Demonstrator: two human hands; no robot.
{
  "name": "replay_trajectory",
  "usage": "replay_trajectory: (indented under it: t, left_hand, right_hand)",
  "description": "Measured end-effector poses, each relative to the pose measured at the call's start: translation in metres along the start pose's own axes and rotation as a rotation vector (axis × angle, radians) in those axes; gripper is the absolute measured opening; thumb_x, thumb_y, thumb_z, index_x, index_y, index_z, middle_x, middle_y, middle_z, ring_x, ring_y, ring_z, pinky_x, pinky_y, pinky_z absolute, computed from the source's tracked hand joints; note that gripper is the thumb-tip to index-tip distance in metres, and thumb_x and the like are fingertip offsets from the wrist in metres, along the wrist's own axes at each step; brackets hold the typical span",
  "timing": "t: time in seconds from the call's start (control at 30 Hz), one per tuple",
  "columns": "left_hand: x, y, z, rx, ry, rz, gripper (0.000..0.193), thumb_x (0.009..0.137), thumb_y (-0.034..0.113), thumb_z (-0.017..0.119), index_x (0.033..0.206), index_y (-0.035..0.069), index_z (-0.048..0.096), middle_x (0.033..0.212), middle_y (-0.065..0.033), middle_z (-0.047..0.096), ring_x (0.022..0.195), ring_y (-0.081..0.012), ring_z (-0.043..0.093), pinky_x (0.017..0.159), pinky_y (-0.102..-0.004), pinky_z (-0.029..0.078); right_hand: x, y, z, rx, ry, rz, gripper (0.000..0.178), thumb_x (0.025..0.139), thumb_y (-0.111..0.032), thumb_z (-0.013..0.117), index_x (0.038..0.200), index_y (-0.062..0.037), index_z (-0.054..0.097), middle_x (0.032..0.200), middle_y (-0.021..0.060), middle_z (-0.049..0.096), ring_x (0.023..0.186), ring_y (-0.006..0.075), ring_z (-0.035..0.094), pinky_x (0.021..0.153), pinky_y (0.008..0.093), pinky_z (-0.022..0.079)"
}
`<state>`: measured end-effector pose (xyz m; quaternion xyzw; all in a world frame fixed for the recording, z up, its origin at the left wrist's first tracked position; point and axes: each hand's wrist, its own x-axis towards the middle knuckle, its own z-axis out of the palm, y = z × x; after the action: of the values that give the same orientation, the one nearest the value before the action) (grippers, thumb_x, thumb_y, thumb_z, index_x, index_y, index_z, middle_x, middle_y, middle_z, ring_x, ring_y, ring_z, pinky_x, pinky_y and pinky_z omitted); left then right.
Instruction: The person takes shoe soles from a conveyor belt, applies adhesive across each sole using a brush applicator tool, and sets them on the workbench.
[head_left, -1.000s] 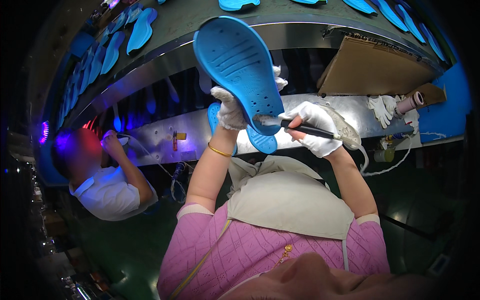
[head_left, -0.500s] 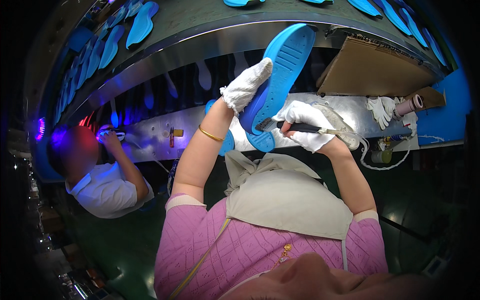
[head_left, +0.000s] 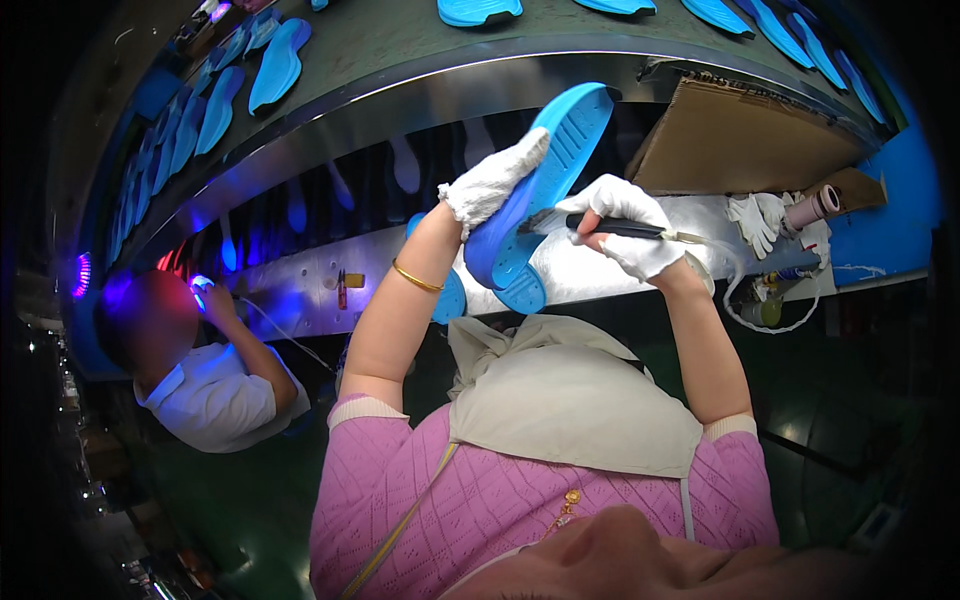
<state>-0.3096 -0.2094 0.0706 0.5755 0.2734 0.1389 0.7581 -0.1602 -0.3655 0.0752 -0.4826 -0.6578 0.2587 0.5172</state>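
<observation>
My left hand (head_left: 497, 182), in a white glove, is closed around the middle of a blue shoe sole (head_left: 578, 130). The sole is held up at a slant, its ridged end pointing away and its rounded end toward me. In my right hand (head_left: 628, 205), also gloved but with bare fingertips showing, is a brush (head_left: 630, 229) with a black handle and a pale tube (head_left: 722, 250) trailing from its rear. The bristles are at the sole's right edge; whether they touch it I cannot tell. Below lie another blue sole (head_left: 522, 291) and a partly covered one (head_left: 449, 300).
A metal bench (head_left: 385, 245) runs below a conveyor (head_left: 390, 30) carrying several blue soles. Cardboard (head_left: 755, 140) leans at right, near white gloves (head_left: 757, 224), a pink tube-shaped roll (head_left: 818, 205) and a small greenish container (head_left: 768, 312). At left sits a co-worker (head_left: 215, 400) under purple light.
The held sole has come lower and turned slightly. The brush has moved from its near rounded end up toward the middle of the right edge. A pale oval dish is now mostly hidden by my right hand.
</observation>
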Motion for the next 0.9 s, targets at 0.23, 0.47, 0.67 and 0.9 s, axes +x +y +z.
replay_trajectory:
  t: [0.23,0.47,0.67,0.9]
  left_hand:
    - [-0.008,-0.006,-0.025,-0.113,-0.04,0.185,0.076,0.084,0.066,0.049,0.127,0.003,0.05,0.108,-0.0158,0.063,0.09,-0.0219,0.065,0.078,-0.0349,0.056]
    - [-0.038,-0.036,-0.042,-0.844,-0.183,0.105,0.079,0.087,0.068,0.04,0.129,0.002,0.05,0.123,-0.0168,0.057,0.109,-0.028,0.059,0.093,-0.0448,0.049]
    - [-0.03,-0.091,0.0,-0.948,-0.195,0.09,0.057,0.093,0.043,0.054,0.13,-0.001,0.047,0.117,-0.0192,0.06,0.104,-0.0307,0.061,0.096,-0.0456,0.049]
    - [-0.031,-0.091,0.058,-0.948,-0.304,0.073,0.072,0.088,0.059,0.05,0.134,0.004,0.043,0.126,-0.0155,0.054,0.114,-0.0291,0.055,0.101,-0.042,0.045]
  right_hand:
    - [-0.009,-0.006,-0.016,0.064,-0.126,0.086,0.014,0.069,0.007,0.068,0.076,-0.0017,0.059,0.081,0.009,0.061,0.073,0.0176,0.062,0.069,0.0296,0.052]
    - [-0.023,-0.007,-0.014,0.412,0.175,0.224,0.017,0.077,0.003,0.071,0.089,-0.0035,0.061,0.085,0.0093,0.067,0.075,0.0124,0.065,0.069,0.0254,0.053]
    - [-0.037,0.005,0.008,0.366,0.334,0.343,0.019,0.077,0.003,0.073,0.09,-0.0036,0.061,0.083,0.0068,0.067,0.073,0.0098,0.064,0.065,0.022,0.052]
    - [-0.014,0.004,0.009,-0.071,0.456,-0.019,0.019,0.077,0.005,0.071,0.087,-0.0039,0.058,0.083,0.0073,0.063,0.069,0.0111,0.062,0.063,0.0235,0.051]
